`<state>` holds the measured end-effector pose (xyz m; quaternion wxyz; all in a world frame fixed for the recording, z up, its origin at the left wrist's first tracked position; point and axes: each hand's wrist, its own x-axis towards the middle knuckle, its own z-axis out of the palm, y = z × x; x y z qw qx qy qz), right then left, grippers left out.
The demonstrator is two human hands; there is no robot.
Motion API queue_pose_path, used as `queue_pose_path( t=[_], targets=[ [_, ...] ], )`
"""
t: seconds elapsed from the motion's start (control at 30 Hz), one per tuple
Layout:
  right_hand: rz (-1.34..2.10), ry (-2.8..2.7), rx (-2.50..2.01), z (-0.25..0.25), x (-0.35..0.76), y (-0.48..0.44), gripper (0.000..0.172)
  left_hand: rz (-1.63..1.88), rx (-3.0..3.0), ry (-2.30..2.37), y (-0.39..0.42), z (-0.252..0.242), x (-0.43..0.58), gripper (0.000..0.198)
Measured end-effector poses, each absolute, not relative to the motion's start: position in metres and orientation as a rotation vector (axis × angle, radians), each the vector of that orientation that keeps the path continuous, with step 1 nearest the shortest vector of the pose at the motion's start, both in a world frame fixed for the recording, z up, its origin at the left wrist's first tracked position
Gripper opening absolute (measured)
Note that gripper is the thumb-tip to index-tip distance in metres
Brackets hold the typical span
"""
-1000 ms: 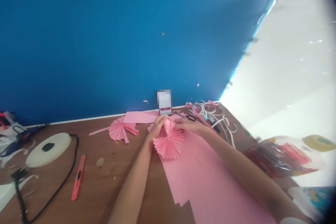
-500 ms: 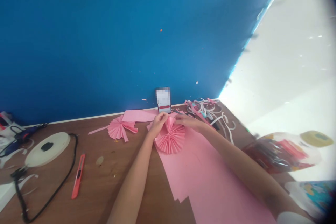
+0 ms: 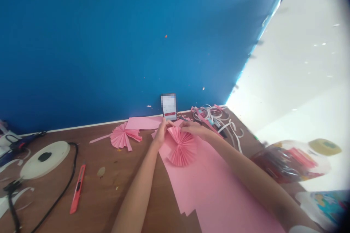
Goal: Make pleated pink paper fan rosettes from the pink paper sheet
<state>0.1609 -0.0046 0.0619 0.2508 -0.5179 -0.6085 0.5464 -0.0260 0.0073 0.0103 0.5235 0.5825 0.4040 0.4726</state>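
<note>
A pleated pink paper fan (image 3: 181,154), spread into a nearly full round with folds meeting near its middle, is between my two hands above a large pink paper sheet (image 3: 216,185). My left hand (image 3: 162,134) is closed at its upper left edge, with a finger reaching along the top. At the upper right edge my right hand (image 3: 194,129) pinches the pleats, its fingertips partly hidden. Another pleated pink fan (image 3: 124,136), with a loose strip, lies on the table to the left. Behind my hands a phone (image 3: 168,107) leans on the wall.
On the left lie a red box cutter (image 3: 78,189), a white round disc (image 3: 45,158) and a black cable (image 3: 71,174). Paper strips and cords (image 3: 216,116) are heaped at the back right. A plastic package (image 3: 295,160) sits at the right edge. The blue wall (image 3: 109,43) rises behind the table.
The fan has shifted down and right and its pleats have spread into a wider gap at the sides. My left hand's fingers have straightened somewhat. The camera view has tilted slightly.
</note>
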Motion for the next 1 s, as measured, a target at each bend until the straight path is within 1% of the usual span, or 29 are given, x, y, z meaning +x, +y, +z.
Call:
queue_pose_path(
  t=[0.07,0.27,0.4,0.53,0.57,0.63,0.7,0.73,0.8,0.87,0.93,1.0],
  targets=[
    [1.463,-1.636,-1.441,0.061,0.161,-0.004,0.015,1.150,1.349,0.940,0.007,0.010,-0.026,0.066],
    [1.371,-1.602,-1.505,0.051,0.163,0.002,0.018,1.178,1.444,0.916,0.008,0.010,-0.026,0.034],
    [1.297,-1.672,-1.510,0.044,0.165,0.007,0.015,1.147,1.403,0.909,0.011,0.008,-0.024,0.035],
    [1.228,-1.774,-1.527,0.043,0.167,0.006,0.020,1.148,1.490,0.954,0.013,0.006,-0.023,0.034],
    [1.156,-1.826,-1.532,0.044,0.167,0.006,0.020,1.158,1.524,0.977,0.013,0.006,-0.023,0.035],
    [0.936,-1.945,-1.586,0.044,0.169,0.006,0.019,1.173,1.573,1.024,0.012,0.006,-0.023,0.044],
    [0.664,-2.035,-1.743,0.044,0.171,0.005,0.020,1.189,1.598,1.067,0.009,0.007,-0.022,0.052],
    [0.522,-2.063,-1.836,0.044,0.172,0.005,0.023,1.191,1.629,1.097,0.008,0.008,-0.021,0.053],
    [0.285,-2.111,-1.990,0.043,0.173,0.003,0.029,1.184,1.761,1.215,0.005,0.011,-0.020,0.045],
    [0.146,-2.180,-2.047,0.042,0.175,0.002,0.034,1.169,1.924,1.391,0.003,0.016,-0.022,0.031],
    [0.098,-2.233,-2.056,0.041,0.176,0.001,0.035,1.140,2.040,1.565,0.003,0.019,-0.025,0.019],
    [0.075,-2.247,-2.049,0.040,0.177,0.001,0.035,1.100,2.101,1.718,0.005,0.020,-0.031,0.015]
  ],
)
